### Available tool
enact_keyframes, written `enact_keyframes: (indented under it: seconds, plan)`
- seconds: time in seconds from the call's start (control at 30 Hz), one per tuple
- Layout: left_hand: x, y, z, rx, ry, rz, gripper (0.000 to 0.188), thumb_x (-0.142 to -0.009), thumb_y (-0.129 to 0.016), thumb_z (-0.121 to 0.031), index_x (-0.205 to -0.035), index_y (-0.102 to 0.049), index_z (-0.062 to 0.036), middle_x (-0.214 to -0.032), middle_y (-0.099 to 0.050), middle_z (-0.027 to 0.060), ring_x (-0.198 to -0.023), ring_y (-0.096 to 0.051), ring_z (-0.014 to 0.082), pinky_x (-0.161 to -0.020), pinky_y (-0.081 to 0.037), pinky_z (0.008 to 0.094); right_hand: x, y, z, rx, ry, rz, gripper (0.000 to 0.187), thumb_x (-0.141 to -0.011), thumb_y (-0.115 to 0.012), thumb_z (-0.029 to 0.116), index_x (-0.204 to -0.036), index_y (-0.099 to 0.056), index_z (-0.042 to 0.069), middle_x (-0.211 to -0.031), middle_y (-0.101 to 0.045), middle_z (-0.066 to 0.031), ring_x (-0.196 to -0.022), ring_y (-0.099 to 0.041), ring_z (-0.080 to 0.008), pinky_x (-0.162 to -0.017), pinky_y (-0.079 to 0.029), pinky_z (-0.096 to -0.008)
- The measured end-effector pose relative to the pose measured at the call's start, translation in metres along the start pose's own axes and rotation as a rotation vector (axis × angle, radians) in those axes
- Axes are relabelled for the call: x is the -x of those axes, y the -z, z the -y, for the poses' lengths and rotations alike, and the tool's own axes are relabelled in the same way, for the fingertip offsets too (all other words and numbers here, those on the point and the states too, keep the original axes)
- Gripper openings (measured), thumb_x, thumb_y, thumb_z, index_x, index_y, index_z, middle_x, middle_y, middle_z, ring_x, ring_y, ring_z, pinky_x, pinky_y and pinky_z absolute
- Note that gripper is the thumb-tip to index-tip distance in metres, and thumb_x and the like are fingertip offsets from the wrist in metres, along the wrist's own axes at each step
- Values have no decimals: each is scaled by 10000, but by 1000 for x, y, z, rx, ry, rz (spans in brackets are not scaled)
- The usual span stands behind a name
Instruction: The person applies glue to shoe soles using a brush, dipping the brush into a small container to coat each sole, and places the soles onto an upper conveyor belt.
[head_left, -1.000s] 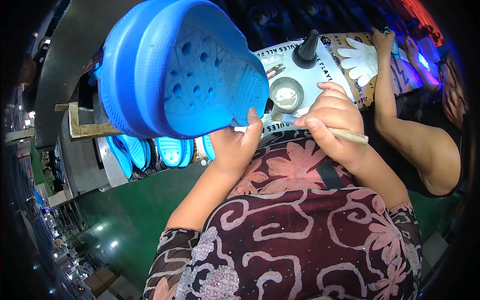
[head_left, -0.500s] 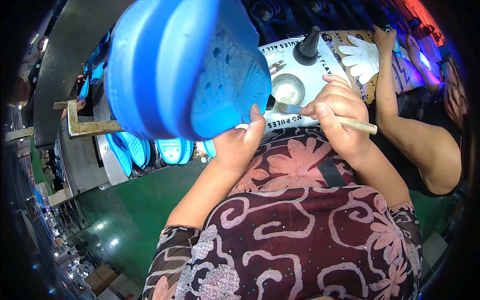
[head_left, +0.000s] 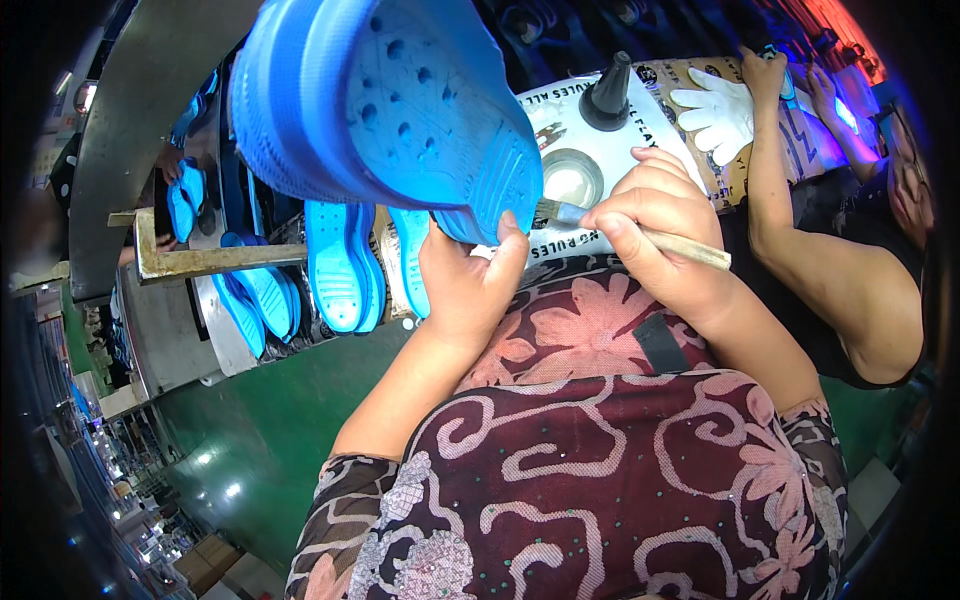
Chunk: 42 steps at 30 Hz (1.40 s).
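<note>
Upper centre, a large blue shoe sole (head_left: 425,120) is held up close, its holed and ridged inner face showing. My left hand (head_left: 465,275) is closed on its near end, the thumb on the rim and the other fingers partly hidden beneath. My right hand (head_left: 665,225) grips a flat brush (head_left: 685,247) by its pale wooden handle. The bristles point left at the sole's end, near my left thumb; whether they touch is hard to tell. Just beyond the brush, a round dish (head_left: 572,180) with white stuff in it stands on a printed white sheet (head_left: 650,135).
A black cone (head_left: 608,95) stands behind the dish, a white glove (head_left: 718,115) to its right. Several blue soles (head_left: 340,270) lie at left, near a metal bar (head_left: 220,260). Another person's arm (head_left: 775,190) works at right. Green floor (head_left: 270,430) shows below.
The sole has tilted, showing more of its inner face and uncovering soles behind it. My right hand and the brush have shifted slightly left. At far left, a blue sole has come into fuller view.
</note>
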<state>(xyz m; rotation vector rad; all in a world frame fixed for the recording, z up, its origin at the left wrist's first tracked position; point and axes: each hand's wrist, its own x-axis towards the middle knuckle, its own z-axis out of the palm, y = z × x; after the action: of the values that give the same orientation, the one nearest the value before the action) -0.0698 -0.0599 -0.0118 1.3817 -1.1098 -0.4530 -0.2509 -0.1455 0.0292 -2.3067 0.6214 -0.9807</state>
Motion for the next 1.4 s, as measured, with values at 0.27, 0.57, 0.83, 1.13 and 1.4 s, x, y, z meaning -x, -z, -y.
enact_keyframes:
  seconds: [0.27,0.57,0.83,1.13,1.4]
  plan:
    - [-6,7,-10,-8,37,77,256,-761,-633,-22,-990,-531,33,-838,-635,94,-763,-599,143,-704,-470,273,10,19,-11,-171,-207,-112,200,-876,-567,129,-748,-664,9,-676,-597,-86,-655,-554,-193,-676,-428,-305]
    - [-55,31,-131,437,472,519,723,-764,-639,-131,-1326,-221,48,-1012,-579,232,-673,-652,232,-549,-538,301,56,46,-32,-407,-464,-289,245,-912,-531,156,-763,-660,10,-669,-570,-63,-623,-543,-142,-575,-427,-289]
    - [-145,-134,-212,429,238,1252,722,-755,-681,-171,-1337,-303,26,-895,-591,105,-497,-586,134,-422,-485,218,94,74,-42,-398,-529,-515,222,-912,-529,145,-789,-662,17,-662,-595,-72,-631,-578,-154,-597,-445,-276]
    - [-206,-289,-254,1168,554,1043,823,-927,-478,-399,-1433,41,-9,-1239,-467,324,-1051,-577,384,-869,-531,381,110,77,-73,-508,-608,-529,273,-935,-521,183,-809,-663,-13,-688,-612,-62,-638,-565,-125,-596,-443,-253]
    - [-116,-50,-47,167,632,566,423,-887,-598,-248,-1207,-497,9,-947,-615,113,-859,-606,186,-799,-487,300,107,59,-76,-635,-713,-450,326,-959,-481,215,-816,-656,-19,-732,-623,-60,-664,-549,-100,-633,-446,-229]
